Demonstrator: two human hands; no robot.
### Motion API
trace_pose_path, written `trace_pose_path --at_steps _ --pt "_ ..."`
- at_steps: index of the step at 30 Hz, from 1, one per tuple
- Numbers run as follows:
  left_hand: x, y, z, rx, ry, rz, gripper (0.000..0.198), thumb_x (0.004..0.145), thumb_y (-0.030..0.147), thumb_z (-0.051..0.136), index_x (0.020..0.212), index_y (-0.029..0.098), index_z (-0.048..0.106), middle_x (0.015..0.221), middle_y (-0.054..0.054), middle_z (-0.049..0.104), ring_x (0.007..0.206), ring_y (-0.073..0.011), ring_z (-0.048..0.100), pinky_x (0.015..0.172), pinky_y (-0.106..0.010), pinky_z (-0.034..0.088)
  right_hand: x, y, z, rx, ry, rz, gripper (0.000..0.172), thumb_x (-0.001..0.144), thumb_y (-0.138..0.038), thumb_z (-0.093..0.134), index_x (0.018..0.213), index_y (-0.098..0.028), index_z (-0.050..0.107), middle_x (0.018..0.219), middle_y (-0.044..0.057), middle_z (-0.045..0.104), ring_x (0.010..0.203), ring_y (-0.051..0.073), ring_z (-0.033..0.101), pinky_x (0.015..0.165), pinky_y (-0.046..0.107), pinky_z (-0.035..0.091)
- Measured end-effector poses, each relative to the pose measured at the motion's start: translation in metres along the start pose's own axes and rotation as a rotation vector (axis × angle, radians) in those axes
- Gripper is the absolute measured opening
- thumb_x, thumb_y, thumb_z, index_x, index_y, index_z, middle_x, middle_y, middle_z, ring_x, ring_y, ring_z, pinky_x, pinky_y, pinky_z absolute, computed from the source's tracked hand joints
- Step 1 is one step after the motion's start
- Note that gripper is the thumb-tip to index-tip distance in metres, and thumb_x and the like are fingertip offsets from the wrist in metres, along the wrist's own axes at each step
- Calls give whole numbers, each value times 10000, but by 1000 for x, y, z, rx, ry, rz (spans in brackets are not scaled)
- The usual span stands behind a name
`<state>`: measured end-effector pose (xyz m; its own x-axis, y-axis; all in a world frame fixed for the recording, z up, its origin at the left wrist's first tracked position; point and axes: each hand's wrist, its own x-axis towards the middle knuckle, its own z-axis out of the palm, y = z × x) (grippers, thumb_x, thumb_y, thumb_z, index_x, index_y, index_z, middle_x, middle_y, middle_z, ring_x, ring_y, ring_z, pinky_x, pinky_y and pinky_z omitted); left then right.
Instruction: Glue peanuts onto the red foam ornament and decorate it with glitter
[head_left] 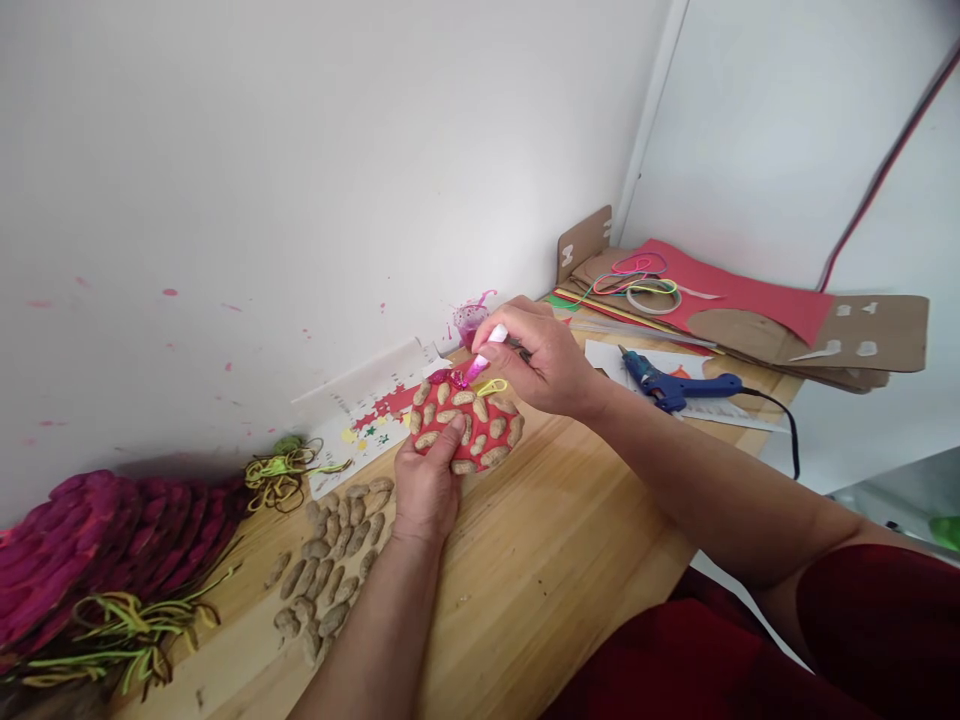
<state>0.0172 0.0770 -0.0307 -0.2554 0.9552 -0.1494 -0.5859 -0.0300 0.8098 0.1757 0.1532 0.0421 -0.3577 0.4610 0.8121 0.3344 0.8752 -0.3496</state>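
My left hand (431, 475) grips the lower edge of a red disc (472, 428) covered with peanuts, its thumb on the front. A small yellow loop (493, 386) shows at the disc's upper edge. In my right hand (536, 355) is a white-handled brush (491, 349), its pink end touching peanuts at the disc's upper left, which are coloured magenta. Just behind the brush stands a clear cup with magenta paint (470, 322), by the wall.
Loose peanuts (334, 545) lie left of my left forearm. Stacked magenta pieces (112, 545) with green cords fill the far left. A blue glue gun (671, 385) rests on paper at right, before cardboard and red sheets (750, 300). Paper with stars (375, 430) lies along the wall.
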Motion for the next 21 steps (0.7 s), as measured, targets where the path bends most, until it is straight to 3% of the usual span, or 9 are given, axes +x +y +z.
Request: trace_pose_path --at_steps 7,11,17,21 --pt "-1 0 0 3 0 -1 519 534 218 945 991 146 711 894 -70 795 867 -248 772 890 -412 615 -1 8 1 87 104 44 189 1002 -312 532 877 -203 621 810 43 672 794 195 581 808 347 440" --pt "-2 1 0 17 17 0 558 510 228 955 1006 143 715 882 -72 794 870 -247 772 880 -391 617 -2 9 3 153 51 91 216 1013 -339 519 890 -194 622 805 38 664 769 181 562 780 326 441" --pt "-1 1 0 25 3 0 594 513 238 956 1051 155 717 890 -68 796 849 -239 773 869 -380 618 -2 12 3 215 99 146 214 1011 -341 532 894 -185 620 813 34 654 768 169 567 762 307 437" --pt "1 0 -1 12 4 0 594 509 224 956 1049 156 719 886 -62 797 800 -224 772 861 -373 620 -2 13 3 269 61 183 238 1014 -371 530 896 -183 616 793 24 635 751 159 560 733 292 431"
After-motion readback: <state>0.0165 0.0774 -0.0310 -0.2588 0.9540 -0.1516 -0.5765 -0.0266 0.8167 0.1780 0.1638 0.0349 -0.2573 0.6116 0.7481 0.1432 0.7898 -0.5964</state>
